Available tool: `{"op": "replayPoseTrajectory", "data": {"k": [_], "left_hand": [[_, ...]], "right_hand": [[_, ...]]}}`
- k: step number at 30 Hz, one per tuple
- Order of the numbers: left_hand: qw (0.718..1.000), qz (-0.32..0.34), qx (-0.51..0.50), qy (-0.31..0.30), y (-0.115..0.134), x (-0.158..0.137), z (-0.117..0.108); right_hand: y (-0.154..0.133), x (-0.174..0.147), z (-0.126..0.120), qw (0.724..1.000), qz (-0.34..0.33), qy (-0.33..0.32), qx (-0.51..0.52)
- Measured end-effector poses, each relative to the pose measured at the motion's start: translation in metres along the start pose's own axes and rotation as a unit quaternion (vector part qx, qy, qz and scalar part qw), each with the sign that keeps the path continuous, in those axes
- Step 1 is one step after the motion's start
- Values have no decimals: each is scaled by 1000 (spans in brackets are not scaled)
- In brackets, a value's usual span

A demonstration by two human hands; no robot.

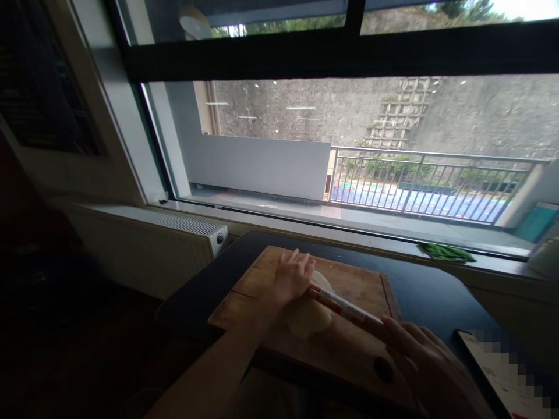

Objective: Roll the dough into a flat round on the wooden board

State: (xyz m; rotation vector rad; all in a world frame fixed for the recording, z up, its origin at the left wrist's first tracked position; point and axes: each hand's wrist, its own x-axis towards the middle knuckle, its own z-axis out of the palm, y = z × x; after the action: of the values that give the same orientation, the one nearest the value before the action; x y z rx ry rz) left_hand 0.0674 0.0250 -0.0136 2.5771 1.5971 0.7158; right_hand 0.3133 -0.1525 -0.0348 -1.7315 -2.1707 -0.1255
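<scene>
The left hand [294, 273] wraps the pin's upper end mid-frame; the right hand [430, 355] grips its lower end at lower right. Under the rolling pin [345, 308], just below the frame's centre, lies pale, smooth, flattened dough [309, 320]. Even pressure from both hands would best keep its thickness uniform. The wooden cutting board [255, 279], grained and rectangular, rests on the dark, round-cornered counter [441, 291].

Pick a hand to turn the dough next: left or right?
Probably left: the left hand, at one end of the rolling pin, is close to the dough; the right hand, at the other end, is farther off.
</scene>
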Motion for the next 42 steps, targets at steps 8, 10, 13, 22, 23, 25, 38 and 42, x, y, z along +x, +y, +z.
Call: {"op": "replayPoseTrajectory", "data": {"k": [8,10,13,22,23,25,38,42], "left_hand": [[998,-12,54,16,-79,-131,-53],[995,-42,83,36,-100,-145,-61],[988,-64,118,82,-115,-157,-73],[986,-59,106,116,-101,-165,-84],[986,-58,101,119,-100,-165,-85],[987,-56,91,123,-99,-163,-86],[985,-82,100,110,-111,-153,-82],[987,-66,86,118,-97,-147,-82]], "right_hand": [[-70,100,23,988,-101,-43,105],[-91,137,32,988,-97,-72,101],[-108,193,46,991,-75,-87,74],[-101,195,61,994,-18,-107,28],[-98,181,58,994,-17,-109,22],[-93,159,53,993,-11,-120,11],[-115,261,82,988,1,-151,0],[-101,189,60,991,-28,-131,-15]]}}
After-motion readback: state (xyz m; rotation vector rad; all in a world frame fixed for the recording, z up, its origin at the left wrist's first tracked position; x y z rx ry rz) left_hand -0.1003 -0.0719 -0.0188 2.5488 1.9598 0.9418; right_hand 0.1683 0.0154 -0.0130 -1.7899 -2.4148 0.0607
